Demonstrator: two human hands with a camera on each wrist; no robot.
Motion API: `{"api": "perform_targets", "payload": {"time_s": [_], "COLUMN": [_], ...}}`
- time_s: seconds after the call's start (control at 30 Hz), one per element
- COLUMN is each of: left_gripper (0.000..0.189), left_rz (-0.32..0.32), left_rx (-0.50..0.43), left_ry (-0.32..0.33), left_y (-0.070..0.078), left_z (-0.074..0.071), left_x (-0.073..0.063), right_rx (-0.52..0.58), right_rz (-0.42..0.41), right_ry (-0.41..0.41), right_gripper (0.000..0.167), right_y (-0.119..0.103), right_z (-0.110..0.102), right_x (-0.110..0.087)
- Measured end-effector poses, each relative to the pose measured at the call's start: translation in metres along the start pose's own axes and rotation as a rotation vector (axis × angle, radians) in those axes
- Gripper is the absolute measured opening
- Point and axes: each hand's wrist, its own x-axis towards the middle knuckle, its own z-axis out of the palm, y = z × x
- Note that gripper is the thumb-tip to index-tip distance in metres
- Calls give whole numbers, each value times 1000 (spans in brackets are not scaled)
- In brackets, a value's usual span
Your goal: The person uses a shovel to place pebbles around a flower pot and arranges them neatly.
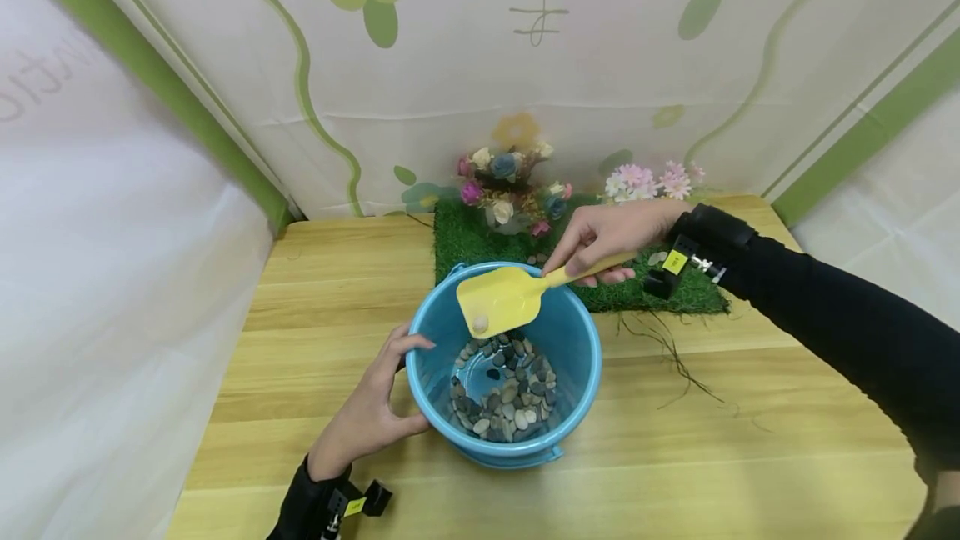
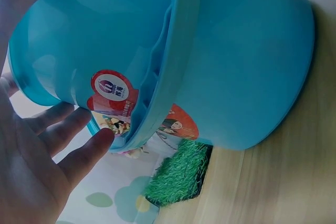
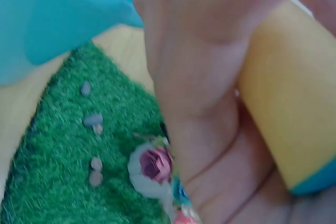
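A blue bucket [image 1: 590, 373] stands on the table, with many grey, white and dark pebbles [image 1: 510, 407] over its bottom. My left hand [image 1: 375, 407] holds the bucket at its left side, fingers at the rim and thumb against the outer wall. Over the bucket's far side, my right hand [image 1: 611, 236] grips a yellow toy shovel [image 1: 502, 294] by its handle. The shovel's blade points left above the opening. One pale pebble [image 1: 481, 323] lies at the blade's front edge. In the right wrist view, fingers wrap the yellow handle [image 3: 294, 93].
Behind the bucket lies a green artificial grass mat [image 1: 461, 232] with a few pebbles [image 3: 93, 119] on it. A bunch of mixed flowers [image 1: 510, 182] and pink and white flowers [image 1: 637, 182] stand there. Dry twigs [image 1: 675, 357] lie on the wooden table [image 1: 750, 423] to the right.
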Motion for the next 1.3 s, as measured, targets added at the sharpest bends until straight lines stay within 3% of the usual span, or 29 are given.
{"api": "perform_targets", "payload": {"time_s": [0.23, 0.63, 0.83, 1.1, 1.3], "left_gripper": [76, 77, 77, 77, 76], "left_rz": [3, 15, 19, 15, 22], "left_rx": [-15, -11, -22, -16, -6], "left_ry": [-2, 3, 4, 5, 9], "left_y": [-1, -1, 0, 2, 1], "left_z": [0, 1, 2, 2, 2], "left_x": [0, -1, 0, 0, 0], "right_rx": [13, 23, 116, 190, 167], "right_rz": [53, 56, 79, 57, 98], "right_ry": [111, 210, 288, 293, 326], "right_gripper": [35, 40, 42, 43, 45], "right_y": [6, 23, 43, 83, 99], "right_z": [-14, -33, -39, -36, -32], "right_x": [-15, -31, -37, -30, -13]}}
